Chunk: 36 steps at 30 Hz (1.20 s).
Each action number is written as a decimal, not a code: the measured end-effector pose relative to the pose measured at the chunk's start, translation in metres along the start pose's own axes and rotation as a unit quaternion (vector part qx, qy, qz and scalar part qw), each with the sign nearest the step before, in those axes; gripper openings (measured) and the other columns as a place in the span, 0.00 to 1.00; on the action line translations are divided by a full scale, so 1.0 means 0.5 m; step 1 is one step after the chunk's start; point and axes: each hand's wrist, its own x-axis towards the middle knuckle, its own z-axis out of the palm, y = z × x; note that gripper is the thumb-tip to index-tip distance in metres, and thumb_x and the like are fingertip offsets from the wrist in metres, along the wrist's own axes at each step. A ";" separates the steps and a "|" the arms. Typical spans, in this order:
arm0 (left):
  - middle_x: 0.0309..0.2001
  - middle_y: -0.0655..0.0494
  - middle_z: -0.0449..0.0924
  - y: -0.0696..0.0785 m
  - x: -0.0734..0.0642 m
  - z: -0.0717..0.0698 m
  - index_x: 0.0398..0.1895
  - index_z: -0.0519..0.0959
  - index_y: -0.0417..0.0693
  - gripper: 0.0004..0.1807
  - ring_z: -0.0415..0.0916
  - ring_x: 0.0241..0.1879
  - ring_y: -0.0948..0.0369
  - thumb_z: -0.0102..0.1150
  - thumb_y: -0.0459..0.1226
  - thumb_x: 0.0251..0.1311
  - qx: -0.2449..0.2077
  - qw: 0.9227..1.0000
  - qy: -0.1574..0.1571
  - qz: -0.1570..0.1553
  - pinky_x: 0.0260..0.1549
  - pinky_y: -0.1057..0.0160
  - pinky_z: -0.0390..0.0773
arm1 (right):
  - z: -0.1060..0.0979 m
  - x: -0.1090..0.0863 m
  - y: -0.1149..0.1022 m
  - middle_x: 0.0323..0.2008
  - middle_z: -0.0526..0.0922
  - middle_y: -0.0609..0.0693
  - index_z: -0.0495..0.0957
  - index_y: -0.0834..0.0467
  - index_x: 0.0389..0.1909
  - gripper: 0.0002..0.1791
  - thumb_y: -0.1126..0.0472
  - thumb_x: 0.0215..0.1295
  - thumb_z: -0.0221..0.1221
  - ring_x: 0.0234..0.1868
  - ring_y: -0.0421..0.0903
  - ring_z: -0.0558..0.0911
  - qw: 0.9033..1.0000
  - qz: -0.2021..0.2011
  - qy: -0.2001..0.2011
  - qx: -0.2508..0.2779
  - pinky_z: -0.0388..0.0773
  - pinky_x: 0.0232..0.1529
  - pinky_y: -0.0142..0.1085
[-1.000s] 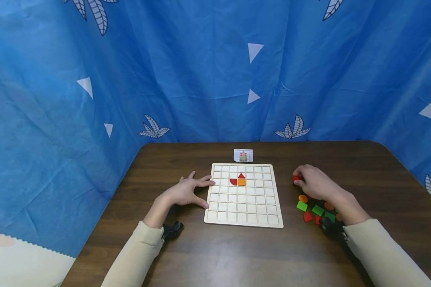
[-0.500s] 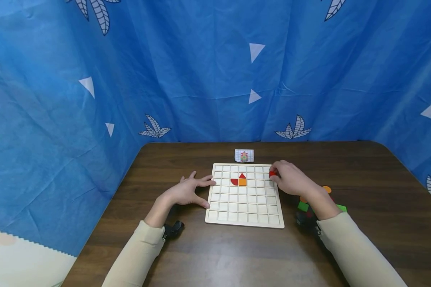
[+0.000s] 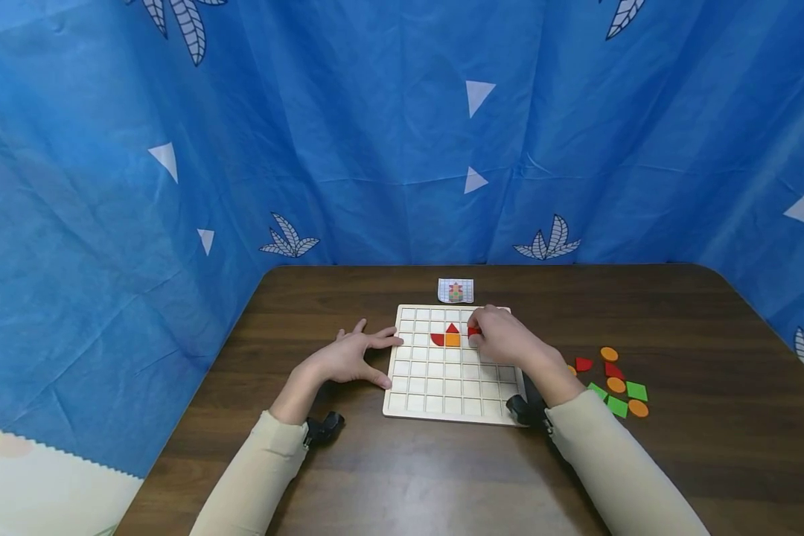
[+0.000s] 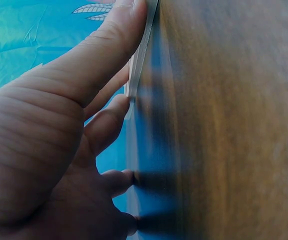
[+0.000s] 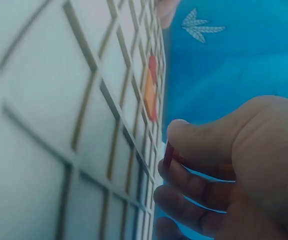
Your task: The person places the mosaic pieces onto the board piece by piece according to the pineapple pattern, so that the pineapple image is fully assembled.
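Board is braced by the spread left hand, probably so it won't slide, red tile pinched in right hand.

Brown table: board, pieces (loose)

No legible text, numbers, brands

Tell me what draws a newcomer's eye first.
Probably the blue cloth filling the background, behind the wooden table. Then the pale gridded board on the table: the left hand touches its left edge, while the right hand pinches a red piece over it. Loose colored pieces lie to the board's right.
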 end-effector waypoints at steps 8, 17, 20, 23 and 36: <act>0.82 0.67 0.53 -0.002 -0.001 -0.001 0.75 0.70 0.71 0.46 0.29 0.83 0.38 0.76 0.58 0.50 0.003 1.000 -0.001 0.002 0.73 0.25 0.31 | 0.026 0.008 -0.010 0.41 0.79 0.54 0.81 0.62 0.45 0.08 0.64 0.69 0.64 0.43 0.52 0.74 1.000 0.005 0.001 -0.022 0.77 0.51 0.47; 0.82 0.65 0.53 0.000 0.000 -0.004 0.76 0.69 0.70 0.46 0.28 0.83 0.37 0.77 0.56 0.51 -0.003 1.000 -0.005 0.003 0.73 0.25 0.30 | 0.029 0.001 -0.015 0.42 0.80 0.55 0.82 0.62 0.47 0.10 0.63 0.67 0.65 0.43 0.52 0.75 0.999 0.001 0.022 -0.039 0.79 0.52 0.47; 0.82 0.65 0.53 0.000 0.000 -0.005 0.76 0.69 0.69 0.46 0.28 0.83 0.37 0.77 0.55 0.51 -0.005 1.000 -0.005 0.004 0.73 0.25 0.30 | 0.029 0.000 -0.013 0.45 0.81 0.55 0.83 0.62 0.49 0.12 0.63 0.67 0.66 0.44 0.51 0.76 1.000 0.003 0.021 -0.023 0.80 0.54 0.47; 0.82 0.65 0.54 0.000 0.000 -0.004 0.75 0.70 0.69 0.46 0.28 0.83 0.37 0.77 0.55 0.51 -0.005 1.000 -0.003 0.007 0.73 0.25 0.31 | 0.031 0.000 -0.012 0.47 0.81 0.55 0.83 0.61 0.51 0.14 0.63 0.67 0.67 0.46 0.51 0.77 1.000 0.008 0.018 -0.006 0.80 0.56 0.47; 0.82 0.65 0.53 0.002 0.000 -0.004 0.75 0.70 0.71 0.46 0.30 0.83 0.37 0.77 0.57 0.49 -0.002 1.000 -0.001 0.000 0.73 0.25 0.31 | 0.015 -0.020 0.017 0.52 0.86 0.54 0.84 0.58 0.56 0.15 0.65 0.69 0.62 0.46 0.50 0.79 0.999 -0.013 0.015 0.048 0.80 0.53 0.47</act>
